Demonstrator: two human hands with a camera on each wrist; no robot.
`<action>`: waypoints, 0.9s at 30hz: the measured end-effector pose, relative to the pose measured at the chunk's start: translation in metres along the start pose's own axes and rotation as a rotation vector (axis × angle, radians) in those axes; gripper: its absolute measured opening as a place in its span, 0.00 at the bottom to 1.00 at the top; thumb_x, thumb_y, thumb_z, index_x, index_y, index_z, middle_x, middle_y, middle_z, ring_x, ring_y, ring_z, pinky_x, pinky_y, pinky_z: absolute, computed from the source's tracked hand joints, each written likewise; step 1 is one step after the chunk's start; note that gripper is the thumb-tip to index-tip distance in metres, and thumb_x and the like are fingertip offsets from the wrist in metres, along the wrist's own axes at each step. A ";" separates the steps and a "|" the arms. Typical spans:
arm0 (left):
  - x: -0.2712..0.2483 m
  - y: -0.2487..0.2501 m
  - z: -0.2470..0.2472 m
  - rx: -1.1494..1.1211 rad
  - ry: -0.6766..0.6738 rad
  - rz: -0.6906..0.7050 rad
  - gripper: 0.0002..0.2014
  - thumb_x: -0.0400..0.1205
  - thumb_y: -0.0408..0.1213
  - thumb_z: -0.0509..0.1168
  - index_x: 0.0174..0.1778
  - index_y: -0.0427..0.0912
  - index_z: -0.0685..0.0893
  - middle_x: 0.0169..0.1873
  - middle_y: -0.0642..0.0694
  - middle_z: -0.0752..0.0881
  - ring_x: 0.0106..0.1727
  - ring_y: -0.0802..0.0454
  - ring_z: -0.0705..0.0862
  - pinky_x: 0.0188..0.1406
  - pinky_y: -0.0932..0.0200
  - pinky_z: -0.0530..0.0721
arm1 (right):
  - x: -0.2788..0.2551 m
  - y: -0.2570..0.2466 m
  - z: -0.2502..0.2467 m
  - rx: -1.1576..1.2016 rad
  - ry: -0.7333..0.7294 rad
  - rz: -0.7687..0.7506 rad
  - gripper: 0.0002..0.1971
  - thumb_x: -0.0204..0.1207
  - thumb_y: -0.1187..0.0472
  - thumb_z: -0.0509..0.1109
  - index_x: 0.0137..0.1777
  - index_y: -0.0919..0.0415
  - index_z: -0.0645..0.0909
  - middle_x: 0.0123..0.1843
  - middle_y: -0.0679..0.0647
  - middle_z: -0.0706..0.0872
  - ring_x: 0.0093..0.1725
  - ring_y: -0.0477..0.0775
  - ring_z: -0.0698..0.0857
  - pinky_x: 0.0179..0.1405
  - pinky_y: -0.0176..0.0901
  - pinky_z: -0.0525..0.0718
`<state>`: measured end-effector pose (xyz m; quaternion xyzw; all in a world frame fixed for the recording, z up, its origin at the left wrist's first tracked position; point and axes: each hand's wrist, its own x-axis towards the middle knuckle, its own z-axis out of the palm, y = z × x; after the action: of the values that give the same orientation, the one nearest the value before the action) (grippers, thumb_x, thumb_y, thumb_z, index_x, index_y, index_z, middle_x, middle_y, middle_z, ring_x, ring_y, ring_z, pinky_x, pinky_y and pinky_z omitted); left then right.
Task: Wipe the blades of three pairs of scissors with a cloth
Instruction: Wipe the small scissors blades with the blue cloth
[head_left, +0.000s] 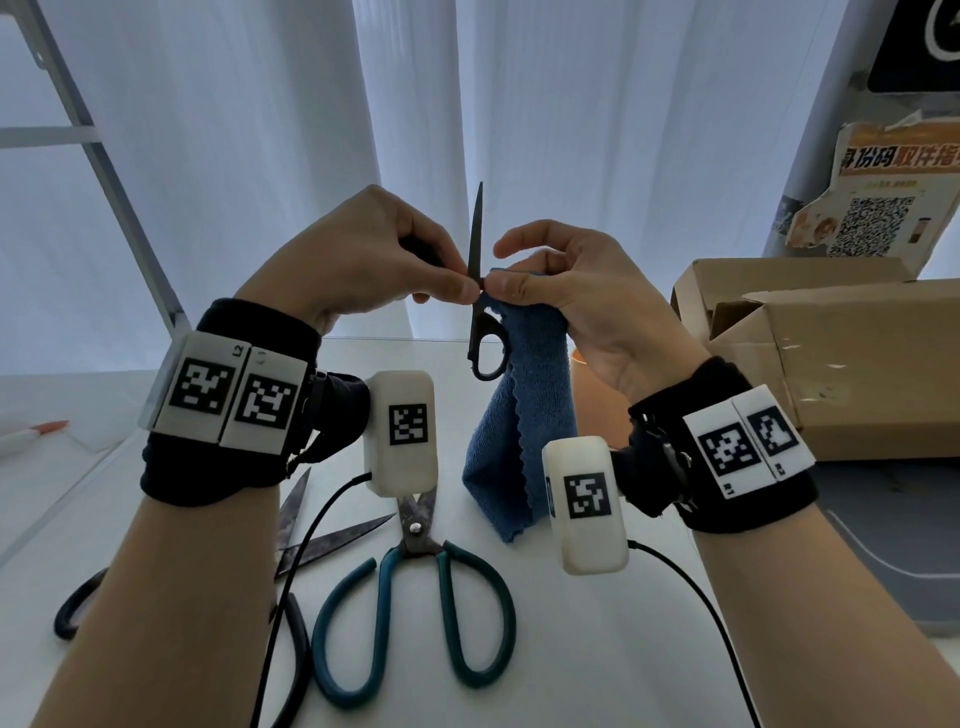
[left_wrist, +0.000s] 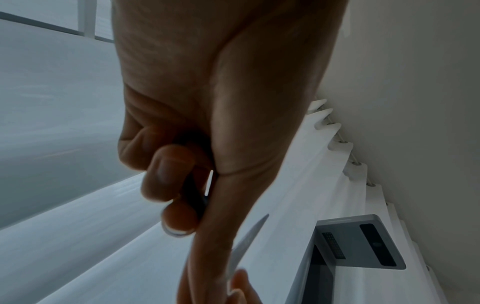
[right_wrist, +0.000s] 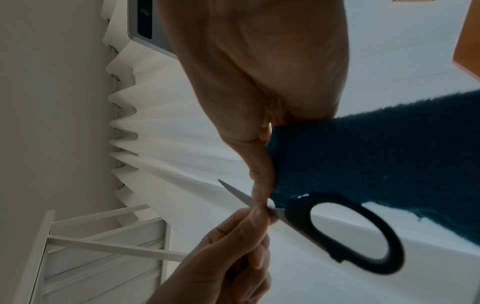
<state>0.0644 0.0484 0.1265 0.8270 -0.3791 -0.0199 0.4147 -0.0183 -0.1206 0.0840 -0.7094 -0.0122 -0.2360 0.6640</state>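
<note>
Both hands are raised above the white bench (head_left: 597, 623). The left hand (head_left: 363, 260) pinches the small black-handled scissors (head_left: 480, 312) near the pivot, blade pointing up. The right hand (head_left: 582, 296) grips the blue terry cloth (head_left: 524, 441) against the blade, with the cloth hanging down.

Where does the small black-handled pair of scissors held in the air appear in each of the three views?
Head: small black-handled steel scissors centre, point up.
Left wrist: only a blade, bottom centre.
Right wrist: handle loop lower right, tip pointing left.
Shared landmark: pleated white curtain behind.
</note>
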 end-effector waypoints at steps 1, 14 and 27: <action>0.000 0.000 0.000 0.000 0.004 -0.001 0.06 0.71 0.38 0.82 0.39 0.41 0.93 0.24 0.50 0.82 0.29 0.62 0.77 0.30 0.72 0.74 | 0.000 0.000 0.000 0.008 -0.010 0.004 0.12 0.72 0.74 0.77 0.54 0.64 0.86 0.37 0.58 0.90 0.39 0.55 0.90 0.40 0.44 0.87; 0.001 -0.002 0.000 -0.003 0.012 0.005 0.06 0.72 0.38 0.81 0.38 0.41 0.93 0.21 0.53 0.81 0.26 0.64 0.75 0.26 0.75 0.72 | -0.001 -0.001 0.000 -0.008 -0.007 0.003 0.11 0.71 0.75 0.77 0.52 0.64 0.86 0.37 0.58 0.91 0.37 0.54 0.89 0.38 0.40 0.87; 0.001 -0.002 0.000 -0.011 0.018 -0.006 0.07 0.72 0.38 0.81 0.39 0.39 0.93 0.20 0.54 0.81 0.23 0.65 0.75 0.24 0.76 0.71 | -0.001 -0.002 -0.002 -0.033 0.001 0.016 0.12 0.72 0.73 0.77 0.53 0.63 0.88 0.43 0.63 0.92 0.41 0.56 0.91 0.46 0.44 0.89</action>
<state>0.0663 0.0488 0.1256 0.8261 -0.3726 -0.0156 0.4226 -0.0211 -0.1222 0.0857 -0.7201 -0.0026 -0.2313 0.6542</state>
